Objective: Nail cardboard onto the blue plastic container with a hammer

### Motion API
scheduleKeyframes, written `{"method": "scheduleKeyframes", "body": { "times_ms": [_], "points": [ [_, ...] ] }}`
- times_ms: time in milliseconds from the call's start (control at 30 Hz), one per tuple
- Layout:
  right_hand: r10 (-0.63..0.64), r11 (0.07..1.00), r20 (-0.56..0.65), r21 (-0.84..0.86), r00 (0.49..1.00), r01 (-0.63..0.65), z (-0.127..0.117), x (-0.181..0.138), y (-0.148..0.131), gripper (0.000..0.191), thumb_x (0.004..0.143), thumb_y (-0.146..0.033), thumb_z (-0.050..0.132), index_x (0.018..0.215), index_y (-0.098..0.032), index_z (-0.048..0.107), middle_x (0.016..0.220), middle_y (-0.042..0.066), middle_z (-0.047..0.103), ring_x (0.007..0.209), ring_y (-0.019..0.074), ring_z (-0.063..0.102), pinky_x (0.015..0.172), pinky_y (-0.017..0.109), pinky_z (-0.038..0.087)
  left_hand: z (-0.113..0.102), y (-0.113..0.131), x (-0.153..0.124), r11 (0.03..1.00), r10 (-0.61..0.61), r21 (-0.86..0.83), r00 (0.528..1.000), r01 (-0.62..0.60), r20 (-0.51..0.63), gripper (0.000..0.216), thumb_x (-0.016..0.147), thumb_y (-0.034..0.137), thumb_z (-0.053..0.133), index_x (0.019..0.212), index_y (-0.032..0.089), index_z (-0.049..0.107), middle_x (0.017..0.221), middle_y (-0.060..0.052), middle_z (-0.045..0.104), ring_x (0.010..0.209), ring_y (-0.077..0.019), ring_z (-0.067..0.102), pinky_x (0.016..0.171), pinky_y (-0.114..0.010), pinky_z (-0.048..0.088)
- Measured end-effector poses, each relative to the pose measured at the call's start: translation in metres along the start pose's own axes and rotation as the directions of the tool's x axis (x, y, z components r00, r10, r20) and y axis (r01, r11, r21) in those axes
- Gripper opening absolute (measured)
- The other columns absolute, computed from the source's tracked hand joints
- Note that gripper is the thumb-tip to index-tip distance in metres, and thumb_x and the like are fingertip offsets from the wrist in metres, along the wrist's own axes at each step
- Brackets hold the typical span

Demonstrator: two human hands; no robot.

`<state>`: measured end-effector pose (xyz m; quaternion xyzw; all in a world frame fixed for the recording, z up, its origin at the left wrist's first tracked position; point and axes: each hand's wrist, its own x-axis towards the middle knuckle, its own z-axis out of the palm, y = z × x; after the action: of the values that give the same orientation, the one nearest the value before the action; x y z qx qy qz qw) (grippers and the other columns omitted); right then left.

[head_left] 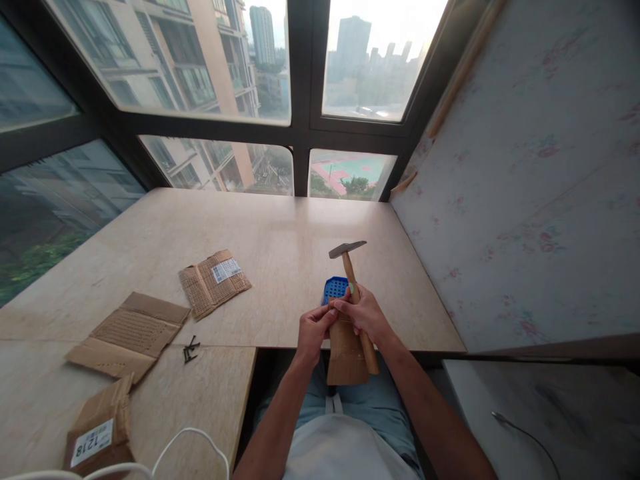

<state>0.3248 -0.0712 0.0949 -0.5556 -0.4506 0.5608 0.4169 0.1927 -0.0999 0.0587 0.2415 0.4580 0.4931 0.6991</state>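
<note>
My right hand (369,312) is closed around the wooden handle of a hammer (369,350), its metal head pointing away from me. The thumb and fingers of that hand also meet the top edge of a brown cardboard piece (345,360), which hangs over the table's front edge above my lap. My left hand (315,328) pinches the same edge from the left, fingertips close to those of the right. Whether something small sits between the fingertips I cannot tell. Just beyond both hands lies a blue perforated plastic tray (335,288), partly hidden by them.
Several dark screws or nails (190,349) lie left on the light table (280,267). Around them are a flattened cardboard piece with a label (213,283), a larger flattened piece (130,333) and a small box (100,427). A white cable (190,430) curves at front left.
</note>
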Motion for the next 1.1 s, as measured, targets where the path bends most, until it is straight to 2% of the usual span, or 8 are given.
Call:
{"method": "scheduleKeyframes", "body": {
  "times_ms": [200, 433, 600, 800, 1100],
  "points": [
    [0.028, 0.999, -0.014, 0.042, 1.000, -0.028, -0.003, -0.003, 0.005, 0.044, 0.064, -0.037, 0.079, 0.083, -0.023, 0.041, 0.059, -0.010, 0.056, 0.027, 0.0037, 0.035, 0.020, 0.017, 0.030, 0.001, -0.001, -0.003, 0.997, -0.022, -0.074, 1.000, 0.022, -0.006, 0.047, 0.060, 0.036, 0.085, 0.098, 0.011, 0.077, 0.079, -0.009, 0.075, 0.063, -0.0153, 0.065, 0.056, -0.025, 0.052],
    [0.008, 1.000, -0.036, 0.016, 0.999, -0.007, -0.007, -0.006, 0.007, 0.042, 0.066, -0.037, 0.078, 0.081, -0.023, 0.041, 0.054, -0.012, 0.052, 0.026, 0.0037, 0.034, 0.020, 0.016, 0.028, 0.005, -0.001, -0.003, 1.000, -0.019, -0.018, 1.000, 0.019, 0.003, 0.048, 0.060, 0.039, 0.084, 0.099, 0.012, 0.078, 0.078, -0.009, 0.075, 0.062, -0.0155, 0.064, 0.056, -0.025, 0.052],
    [0.006, 0.999, -0.020, -0.035, 1.000, -0.007, -0.006, -0.006, 0.006, 0.041, 0.066, -0.036, 0.078, 0.083, -0.023, 0.043, 0.059, -0.009, 0.057, 0.026, 0.0036, 0.035, 0.020, 0.016, 0.027, 0.009, -0.008, -0.002, 0.999, -0.034, -0.001, 0.998, 0.034, 0.043, 0.052, 0.061, 0.042, 0.084, 0.103, 0.014, 0.077, 0.083, -0.009, 0.076, 0.064, -0.0166, 0.065, 0.055, -0.025, 0.051],
    [0.042, 0.998, -0.015, 0.043, 0.999, -0.041, -0.005, -0.009, 0.009, 0.044, 0.064, -0.037, 0.080, 0.082, -0.023, 0.042, 0.058, -0.009, 0.058, 0.026, 0.0037, 0.036, 0.020, 0.016, 0.028, 0.007, -0.014, -0.004, 0.998, -0.056, -0.034, 0.998, 0.057, 0.038, 0.054, 0.061, 0.043, 0.085, 0.105, 0.013, 0.076, 0.087, -0.011, 0.076, 0.066, -0.0175, 0.066, 0.056, -0.025, 0.050],
    [0.059, 0.995, -0.031, 0.083, 0.998, -0.056, -0.008, -0.013, 0.010, 0.043, 0.065, -0.037, 0.077, 0.084, -0.024, 0.040, 0.048, -0.013, 0.048, 0.024, 0.0045, 0.032, 0.020, 0.017, 0.026, 0.009, -0.010, -0.005, 0.998, -0.059, -0.022, 0.998, 0.059, 0.003, 0.051, 0.059, 0.040, 0.085, 0.102, 0.013, 0.077, 0.083, -0.010, 0.076, 0.063, -0.0161, 0.065, 0.055, -0.023, 0.048]
  ]
}}
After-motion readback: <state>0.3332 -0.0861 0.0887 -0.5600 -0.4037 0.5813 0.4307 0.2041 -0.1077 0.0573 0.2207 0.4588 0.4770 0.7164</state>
